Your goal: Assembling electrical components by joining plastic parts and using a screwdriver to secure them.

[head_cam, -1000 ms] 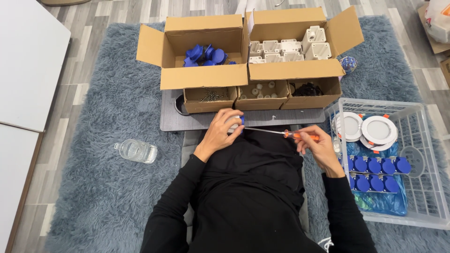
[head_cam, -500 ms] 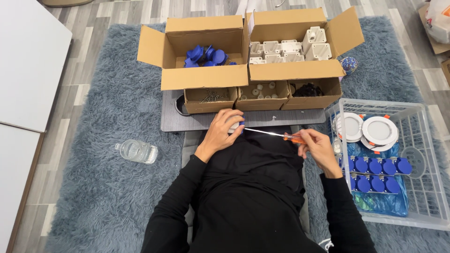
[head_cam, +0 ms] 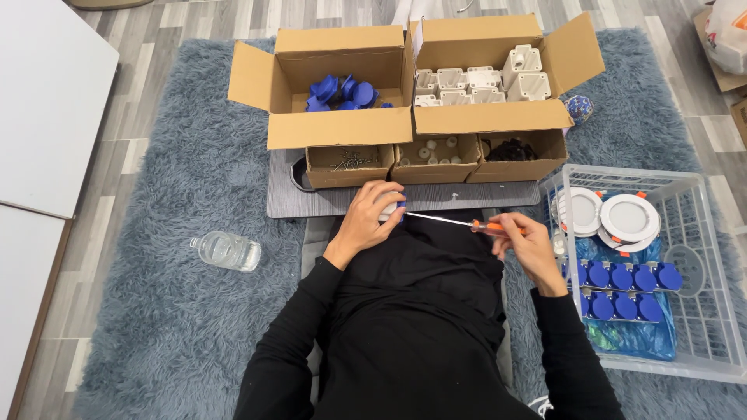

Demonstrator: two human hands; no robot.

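My left hand [head_cam: 372, 214] is closed around a small white and blue part [head_cam: 393, 210] just in front of the grey board [head_cam: 288, 204]. My right hand [head_cam: 525, 243] grips the orange handle of a screwdriver [head_cam: 498, 228]. Its thin metal shaft runs left and its tip meets the part in my left hand. Both hands hover over my lap in black clothing.
Two open cardboard boxes stand behind the board: one with blue caps [head_cam: 342, 92], one with white square housings [head_cam: 475, 82]. Three small boxes [head_cam: 436, 155] in front hold screws and small parts. A white wire basket [head_cam: 704, 311] at right holds round lamps and blue parts. A plastic bottle [head_cam: 226, 250] lies on the rug at left.
The hands have stayed in nearly the same place; my right hand with the screwdriver handle has shifted only slightly.
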